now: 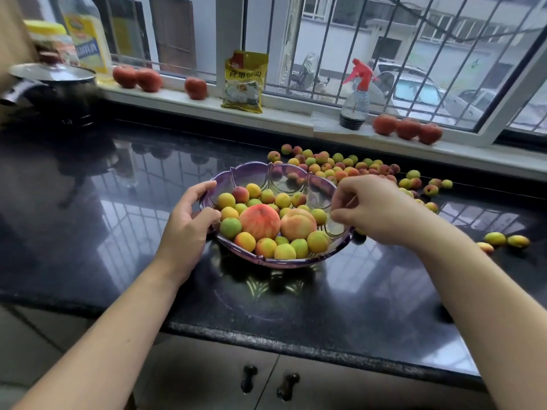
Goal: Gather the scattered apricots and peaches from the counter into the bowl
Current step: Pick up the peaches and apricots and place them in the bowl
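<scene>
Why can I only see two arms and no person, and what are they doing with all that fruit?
The camera sits on the person's head, looking down, so only their arms show. The left hand holds the rim of a see-through purple glass bowl on the shiny black stone counter. The right hand grips the opposite rim. Neither hand carries fruit. Inside the bowl lie two big pink-orange peaches among small yellow-green apricots. More little apricots lie scattered on the counter behind the bowl, waiting to be gathered.

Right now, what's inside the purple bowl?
The bowl holds two peaches among many small apricots; fruit beneath the top layer is hidden.
</scene>
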`<state>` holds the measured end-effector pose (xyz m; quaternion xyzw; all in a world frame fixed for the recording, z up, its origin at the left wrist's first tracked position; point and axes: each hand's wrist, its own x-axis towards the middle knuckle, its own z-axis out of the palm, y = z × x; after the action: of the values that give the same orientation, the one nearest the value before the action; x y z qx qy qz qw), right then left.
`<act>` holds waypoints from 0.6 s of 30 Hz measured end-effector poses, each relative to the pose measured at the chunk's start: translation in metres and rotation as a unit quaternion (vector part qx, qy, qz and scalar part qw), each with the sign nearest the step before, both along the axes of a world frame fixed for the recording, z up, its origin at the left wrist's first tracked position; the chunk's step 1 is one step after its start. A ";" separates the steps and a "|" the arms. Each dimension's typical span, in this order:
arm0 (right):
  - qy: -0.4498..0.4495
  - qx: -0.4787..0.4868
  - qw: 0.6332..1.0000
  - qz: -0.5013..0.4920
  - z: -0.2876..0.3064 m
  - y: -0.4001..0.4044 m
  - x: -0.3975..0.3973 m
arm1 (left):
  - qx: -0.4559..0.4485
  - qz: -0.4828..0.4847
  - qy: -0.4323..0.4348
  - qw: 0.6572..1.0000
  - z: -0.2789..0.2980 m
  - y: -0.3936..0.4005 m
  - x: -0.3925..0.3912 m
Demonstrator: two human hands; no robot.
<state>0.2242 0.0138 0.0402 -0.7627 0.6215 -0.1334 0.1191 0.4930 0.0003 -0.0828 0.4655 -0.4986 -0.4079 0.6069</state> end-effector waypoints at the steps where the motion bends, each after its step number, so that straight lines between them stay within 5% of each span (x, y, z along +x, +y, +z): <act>1: -0.043 -0.036 0.998 -0.027 -0.001 0.004 -0.007 | 0.002 0.000 0.001 1.000 -0.001 -0.001 0.000; 5: -0.137 -0.137 0.965 -0.176 -0.023 0.030 -0.049 | 0.015 -0.007 0.001 1.000 -0.001 -0.001 0.000; 10: 0.003 -0.067 0.928 -0.366 -0.099 0.064 -0.106 | 0.016 -0.005 -0.014 1.000 -0.003 0.000 0.002; 18: -0.035 -0.055 0.931 -0.359 -0.131 0.098 -0.092 | 0.034 0.003 -0.027 0.999 -0.002 0.001 0.006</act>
<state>0.1323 0.1114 -0.0908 -0.4889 0.8409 -0.2279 0.0434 0.4993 0.0017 -0.0844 0.4983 -0.4993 -0.4104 0.5779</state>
